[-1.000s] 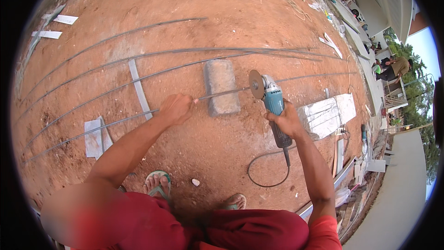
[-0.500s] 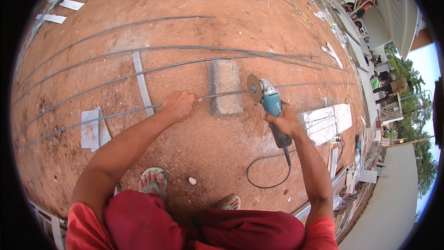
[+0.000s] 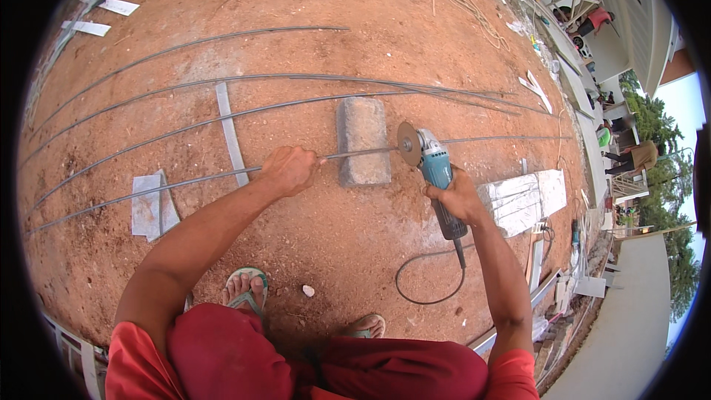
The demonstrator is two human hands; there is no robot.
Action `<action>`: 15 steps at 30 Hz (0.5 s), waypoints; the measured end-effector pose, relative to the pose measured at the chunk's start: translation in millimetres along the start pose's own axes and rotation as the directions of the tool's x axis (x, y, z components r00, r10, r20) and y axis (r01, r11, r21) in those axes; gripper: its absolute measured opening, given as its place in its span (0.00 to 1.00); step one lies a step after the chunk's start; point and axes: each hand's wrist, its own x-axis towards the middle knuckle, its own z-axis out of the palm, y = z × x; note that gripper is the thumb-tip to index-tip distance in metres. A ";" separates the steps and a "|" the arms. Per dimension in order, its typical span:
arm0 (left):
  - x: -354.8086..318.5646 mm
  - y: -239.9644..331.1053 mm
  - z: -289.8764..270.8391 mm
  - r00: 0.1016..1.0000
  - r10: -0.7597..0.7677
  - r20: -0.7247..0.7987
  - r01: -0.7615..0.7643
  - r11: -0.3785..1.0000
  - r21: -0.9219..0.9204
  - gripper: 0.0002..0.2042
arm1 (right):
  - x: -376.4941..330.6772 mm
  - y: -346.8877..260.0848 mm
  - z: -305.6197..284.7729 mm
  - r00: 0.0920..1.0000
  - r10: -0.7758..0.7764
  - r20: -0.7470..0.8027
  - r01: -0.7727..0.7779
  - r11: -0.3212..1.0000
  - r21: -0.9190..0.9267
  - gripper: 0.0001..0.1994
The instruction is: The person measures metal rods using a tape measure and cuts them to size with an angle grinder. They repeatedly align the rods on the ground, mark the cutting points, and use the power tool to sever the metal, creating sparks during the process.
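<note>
My left hand [image 3: 290,170] is wrapped round a long thin steel rod [image 3: 178,179], just left of a grey concrete block [image 3: 364,133]. The rod rests across the block and runs on to the right, behind the tool. In my right hand [image 3: 457,196] is a teal and black angle grinder [image 3: 437,170], gripped by its body. Its round cutting disc [image 3: 408,144] stands at the rod, a little right of the block; whether it touches the rod I cannot tell. A black cord [image 3: 398,281] loops from the grinder's lower end over the dirt.
Several more rods [image 3: 222,120] lie on the reddish dirt beyond. A pale flat strip [image 3: 231,133] lies under some of them. Whitish boards [image 3: 148,204] are at left, a pale wrapped slab [image 3: 518,204] at right. A white stone [image 3: 308,290] is near my feet. People [image 3: 633,157] are far right.
Both hands, the rod and the grinder keep nearly the same places. The whole view has shifted very slightly. A person in the far background at upper right shows more fully.
</note>
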 end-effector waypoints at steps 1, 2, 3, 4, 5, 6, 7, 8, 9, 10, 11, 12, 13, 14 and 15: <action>0.3 -0.2 0.5 1.000 0.006 -0.001 -0.006 1.000 0.004 0.25 | 0.8 2.3 0.7 1.000 0.008 0.002 -0.008 1.000 0.011 0.20; 0.7 -0.4 1.1 1.000 0.011 -0.003 -0.011 1.000 0.007 0.25 | 1.4 4.6 1.3 1.000 0.015 0.003 -0.015 1.000 0.023 0.20; 0.8 -1.0 1.7 1.000 0.015 -0.005 -0.015 1.000 0.011 0.25 | 2.1 5.7 1.7 1.000 0.021 0.006 -0.021 0.999 0.033 0.19; 0.7 -1.2 2.5 1.000 0.020 -0.017 -0.020 1.000 0.007 0.24 | 2.6 6.8 1.7 1.000 0.027 0.013 -0.027 0.999 0.041 0.19; 0.4 -1.2 3.5 0.999 0.026 -0.029 -0.025 1.000 0.003 0.24 | 2.9 8.0 1.5 0.999 0.032 0.020 -0.033 0.998 0.049 0.18; -0.3 -1.4 4.3 0.999 0.029 -0.040 -0.029 1.000 -0.001 0.24 | 2.9 6.5 2.3 0.999 0.038 0.030 -0.040 0.998 0.057 0.18; -0.3 -1.9 4.6 0.999 0.025 -0.038 -0.025 1.000 -0.002 0.24 | 2.6 5.1 2.9 0.999 0.041 0.025 -0.043 0.997 0.065 0.18; 0.1 -2.3 4.8 0.999 0.022 -0.037 -0.022 1.000 -0.003 0.24 | 1.9 3.9 3.0 0.999 0.045 0.020 -0.046 0.996 0.072 0.18; 0.2 -3.4 5.6 0.999 0.018 -0.036 -0.018 1.000 -0.004 0.24 | 1.1 1.8 3.1 0.999 0.048 0.015 -0.049 0.996 0.079 0.18; 0.3 -4.6 7.1 0.999 0.020 -0.048 -0.020 1.000 -0.001 0.24 | 1.1 1.4 3.4 0.999 0.051 0.017 -0.052 0.995 0.083 0.17; 0.6 -5.4 8.7 0.998 0.022 -0.059 -0.022 1.000 0.002 0.24 | 1.1 1.4 3.1 0.998 0.055 0.020 -0.056 0.995 0.087 0.17; 0.4 -5.2 8.9 0.997 0.025 -0.070 -0.025 1.000 0.005 0.24 | 0.7 0.8 3.3 0.998 0.060 0.021 -0.062 0.994 0.091 0.16; 0.1 -5.5 8.8 0.998 0.017 -0.058 -0.017 1.000 0.000 0.24 | 0.6 0.0 3.8 0.998 0.057 0.021 -0.058 0.995 0.084 0.16; 0.1 -5.8 8.7 0.999 0.008 -0.046 -0.008 1.000 -0.006 0.24 | 0.4 -0.8 4.2 0.998 0.053 0.020 -0.054 0.996 0.077 0.16; 0.2 -4.7 7.7 0.999 0.002 -0.035 -0.002 1.000 -0.012 0.24 | -0.3 -1.5 3.9 0.999 0.050 0.018 -0.051 0.996 0.070 0.15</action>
